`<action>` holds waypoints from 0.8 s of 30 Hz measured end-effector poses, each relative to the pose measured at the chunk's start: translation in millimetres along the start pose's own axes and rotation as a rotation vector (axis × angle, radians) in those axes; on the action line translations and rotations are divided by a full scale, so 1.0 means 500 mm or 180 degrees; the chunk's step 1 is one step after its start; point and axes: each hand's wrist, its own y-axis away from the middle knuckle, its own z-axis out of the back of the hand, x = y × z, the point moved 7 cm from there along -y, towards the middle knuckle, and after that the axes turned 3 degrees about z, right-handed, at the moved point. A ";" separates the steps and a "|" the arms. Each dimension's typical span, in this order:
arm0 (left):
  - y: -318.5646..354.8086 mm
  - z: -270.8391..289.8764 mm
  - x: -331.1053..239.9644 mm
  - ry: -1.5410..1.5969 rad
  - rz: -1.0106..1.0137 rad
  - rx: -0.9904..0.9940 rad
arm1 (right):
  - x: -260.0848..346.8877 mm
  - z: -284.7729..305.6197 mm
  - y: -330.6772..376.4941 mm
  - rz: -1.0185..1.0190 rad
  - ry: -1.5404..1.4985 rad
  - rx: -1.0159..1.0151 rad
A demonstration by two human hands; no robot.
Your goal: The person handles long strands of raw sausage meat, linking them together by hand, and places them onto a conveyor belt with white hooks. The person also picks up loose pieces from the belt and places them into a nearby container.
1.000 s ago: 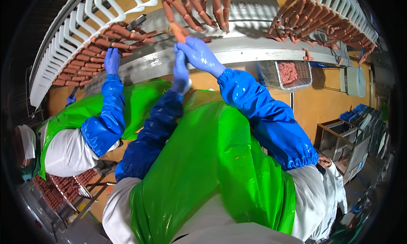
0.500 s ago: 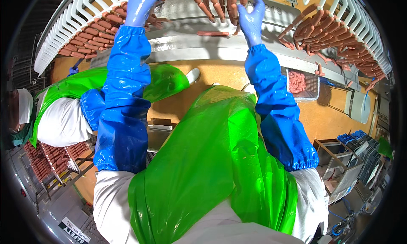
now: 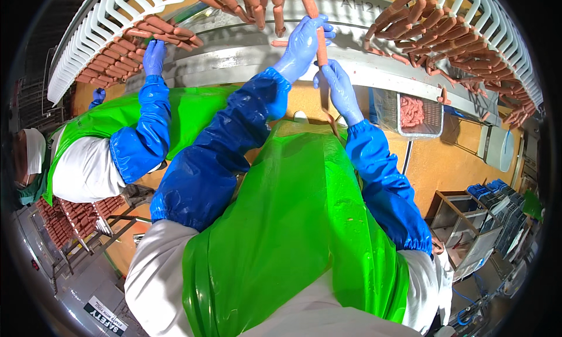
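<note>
In front of me, a string of linked sausages (image 3: 307, 0) hangs down over a metal ledge. My left hand (image 3: 298, 49), in a blue-violet glove, is closed around it, with its fingers wrapped behind the links. Just below, my right hand (image 3: 342, 94) pinches the string's lower part between thumb and fingers. A thin, darker tail (image 3: 326, 100) dangles beneath that pinch. More sausage strings (image 3: 256, 8) hang to the left of the held one. A loose sausage piece (image 3: 279, 43) lies on the ledge behind my left hand.
White hooks (image 3: 111, 21) curve along both sides, loaded with sausages (image 3: 459, 44). The metal ledge (image 3: 228, 71) runs across the front. Below it at right is a grey crate (image 3: 436, 112) with pink meat. At left a co-worker's gloved hand (image 3: 154, 57) touches hanging sausages.
My left hand has moved right and down onto a sausage string, and my right hand has come down and closed on its lower part. A co-worker's hand has come up to the sausages at left.
</note>
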 end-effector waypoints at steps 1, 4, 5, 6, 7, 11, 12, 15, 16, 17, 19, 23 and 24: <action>-0.003 -0.008 0.003 0.0263 0.0075 0.0044 | 0.004 -0.004 0.011 -0.0121 -0.0094 0.0072; 0.019 -0.052 -0.018 0.1452 0.0597 0.0508 | 0.007 -0.006 0.039 -0.0460 -0.0400 0.0344; 0.022 -0.068 -0.020 0.2099 0.0772 0.1234 | 0.007 -0.008 0.048 -0.0721 -0.0756 0.0386; 0.031 -0.073 -0.027 0.2716 0.0923 0.1971 | 0.023 -0.018 0.056 -0.0967 -0.1115 0.0451; 0.050 -0.084 -0.047 0.3334 0.1090 0.2723 | 0.036 -0.028 0.062 -0.1226 -0.1469 0.0497; 0.028 -0.059 -0.036 0.2934 0.0908 0.2265 | 0.060 -0.047 0.043 -0.1242 -0.1838 0.0826; 0.019 -0.048 -0.037 0.2794 0.0656 0.2332 | 0.081 -0.056 0.041 -0.1153 -0.1602 0.0715; -0.003 -0.036 -0.035 0.2212 0.0358 0.1737 | 0.082 -0.029 0.016 -0.0680 -0.0848 -0.0145; 0.017 -0.057 -0.059 0.1895 0.0545 0.1031 | 0.111 -0.017 0.018 -0.0266 -0.0707 -0.0724; 0.033 -0.052 -0.073 0.1568 0.0702 0.0311 | 0.138 -0.003 0.018 0.0172 0.0229 -0.1024; 0.021 -0.027 -0.063 0.1122 0.0464 0.0731 | 0.171 -0.023 0.019 0.2411 0.3496 -0.0779; 0.014 -0.034 -0.057 0.1183 0.0359 0.1880 | 0.103 -0.037 0.018 0.0597 0.1092 -0.0032; 0.011 -0.047 -0.071 0.1737 0.0453 0.2344 | 0.081 -0.037 0.010 0.0130 -0.0049 0.0051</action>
